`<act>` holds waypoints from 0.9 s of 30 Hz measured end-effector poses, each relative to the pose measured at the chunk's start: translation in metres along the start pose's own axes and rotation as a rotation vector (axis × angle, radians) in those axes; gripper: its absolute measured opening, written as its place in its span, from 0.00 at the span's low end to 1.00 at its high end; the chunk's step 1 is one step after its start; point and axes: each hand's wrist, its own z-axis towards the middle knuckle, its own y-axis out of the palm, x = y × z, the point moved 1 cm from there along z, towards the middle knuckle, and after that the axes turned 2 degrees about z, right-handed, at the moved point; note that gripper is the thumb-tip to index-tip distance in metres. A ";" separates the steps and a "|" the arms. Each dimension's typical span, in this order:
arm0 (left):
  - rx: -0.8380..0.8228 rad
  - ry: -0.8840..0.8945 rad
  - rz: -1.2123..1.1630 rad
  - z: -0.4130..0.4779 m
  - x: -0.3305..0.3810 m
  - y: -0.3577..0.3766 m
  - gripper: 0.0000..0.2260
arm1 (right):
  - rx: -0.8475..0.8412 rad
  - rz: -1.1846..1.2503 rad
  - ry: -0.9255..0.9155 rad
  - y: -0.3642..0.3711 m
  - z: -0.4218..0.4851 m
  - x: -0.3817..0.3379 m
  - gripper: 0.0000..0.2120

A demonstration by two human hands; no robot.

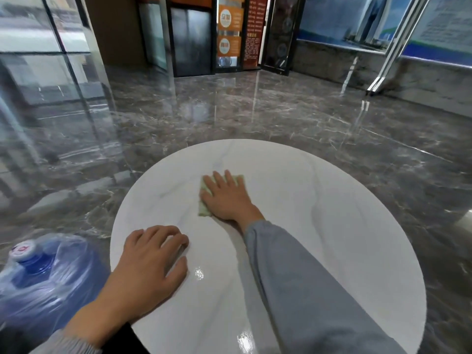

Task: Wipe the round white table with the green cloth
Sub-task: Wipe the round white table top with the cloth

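The round white table with faint grey veins fills the lower middle of the head view. A pale green cloth lies flat near the table's middle. My right hand presses palm-down on the cloth with fingers spread, covering most of it; only the cloth's left edge and far right corner show. My left hand rests on the table near its left rim, fingers curled a little, holding nothing.
A large blue water bottle wrapped in clear plastic stands on the floor just left of the table. Glossy dark marble floor surrounds the table. Glass walls stand at left, dark doors and orange posters at the back.
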 end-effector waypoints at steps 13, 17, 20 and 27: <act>-0.148 0.155 -0.053 0.077 0.004 0.023 0.18 | 0.167 0.060 0.523 -0.058 -0.062 0.235 0.29; -0.137 0.152 -0.090 0.074 0.002 0.025 0.19 | 0.179 0.086 0.725 -0.073 -0.102 0.327 0.31; -0.123 0.149 -0.076 0.077 0.007 0.025 0.18 | 0.145 0.150 0.791 -0.076 -0.091 0.343 0.33; -0.104 0.148 -0.090 0.075 0.003 0.031 0.16 | 0.088 0.030 0.399 -0.061 0.029 0.213 0.29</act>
